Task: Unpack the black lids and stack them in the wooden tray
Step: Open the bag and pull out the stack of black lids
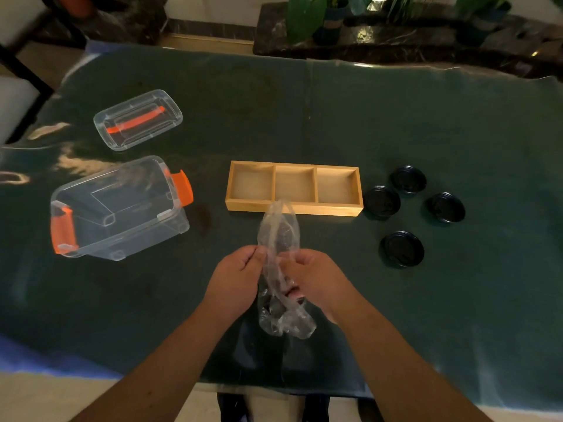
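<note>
A clear plastic bag [278, 236] is held upright above the table's near middle, gripped on its left by my left hand [237, 278] and on its right by my right hand [313, 278]. The bag looks crumpled, and I cannot tell what is inside. Beyond it lies a wooden tray [294, 208] with three compartments, all bare. Several black round lids lie loose on the cloth right of the tray: one [381, 203] touches the tray's right end, others sit at the far right [408, 179], right [447, 207] and near right [402, 248].
A green cloth [304, 111] covers the table. At left a clear storage box [118, 208] with orange latches lies on its side, and its clear lid [138, 119] with an orange handle lies behind it. Potted plants [329, 19] stand past the far edge.
</note>
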Demonstrator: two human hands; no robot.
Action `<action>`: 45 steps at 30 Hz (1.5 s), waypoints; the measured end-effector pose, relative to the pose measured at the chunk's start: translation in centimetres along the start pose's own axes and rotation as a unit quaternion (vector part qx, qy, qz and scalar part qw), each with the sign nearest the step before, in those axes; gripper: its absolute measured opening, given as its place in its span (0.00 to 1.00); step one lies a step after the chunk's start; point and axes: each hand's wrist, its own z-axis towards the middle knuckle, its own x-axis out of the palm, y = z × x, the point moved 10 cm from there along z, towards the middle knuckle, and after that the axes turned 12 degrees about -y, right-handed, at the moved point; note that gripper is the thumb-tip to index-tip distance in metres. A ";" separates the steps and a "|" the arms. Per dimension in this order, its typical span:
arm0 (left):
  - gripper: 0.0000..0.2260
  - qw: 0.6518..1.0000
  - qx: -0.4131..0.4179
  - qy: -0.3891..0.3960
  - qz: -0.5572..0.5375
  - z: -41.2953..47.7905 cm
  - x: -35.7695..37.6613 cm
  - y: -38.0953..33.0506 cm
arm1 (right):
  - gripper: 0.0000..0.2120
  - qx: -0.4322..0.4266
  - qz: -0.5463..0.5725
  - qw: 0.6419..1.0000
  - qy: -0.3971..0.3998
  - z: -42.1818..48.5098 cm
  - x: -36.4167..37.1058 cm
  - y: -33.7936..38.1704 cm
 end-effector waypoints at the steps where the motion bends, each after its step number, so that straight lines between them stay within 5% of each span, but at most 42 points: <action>1: 0.15 1.000 0.001 -0.003 0.006 0.0 -0.1 0.0 | 0.07 -0.005 0.003 1.000 0.003 -0.1 0.2 0.0; 7: 0.15 0.998 -0.005 -0.063 0.030 0.8 -3.1 1.5 | 0.11 -0.060 -0.034 0.985 -0.157 -0.1 -5.3 0.6; 13: 0.16 0.999 -0.004 -0.051 0.017 0.6 -4.1 1.4 | 0.02 -0.058 -0.149 0.949 -0.273 -2.8 -14.2 1.3; 16: 0.14 1.000 0.000 -0.014 0.002 0.2 -2.9 0.4 | 0.12 -0.195 -0.264 0.887 -0.326 -6.1 -14.1 4.7; 19: 0.11 1.000 0.013 -0.003 -0.006 -0.1 -1.9 -0.6 | 0.06 -0.382 -0.316 0.838 -0.230 -8.4 -8.5 9.2; 22: 0.10 0.999 0.030 -0.020 -0.002 0.1 -1.8 -1.1 | 0.12 -0.286 -0.416 0.863 -0.024 -4.9 -2.3 8.0; 24: 0.10 0.999 0.038 -0.027 0.000 0.3 -1.7 -1.2 | 0.17 -0.234 -0.490 0.840 0.030 -2.8 0.3 6.9; 32: 0.08 0.998 0.045 -0.032 0.017 0.7 -1.1 -1.4 | 0.67 -0.243 -0.651 0.710 0.112 1.0 4.4 4.0; 35: 0.08 0.998 0.044 -0.027 0.023 0.9 -0.8 -1.5 | 0.68 -0.284 -0.672 0.676 0.098 1.7 4.6 4.0; 38: 0.09 0.998 0.045 -0.026 0.018 0.9 -0.5 -1.6 | 0.59 -0.320 -0.667 0.667 0.087 1.8 5.1 4.2; 45: 0.13 0.999 0.032 -0.013 0.003 0.5 0.2 -1.1 | 0.55 -0.276 -0.713 0.640 0.081 3.3 4.5 2.3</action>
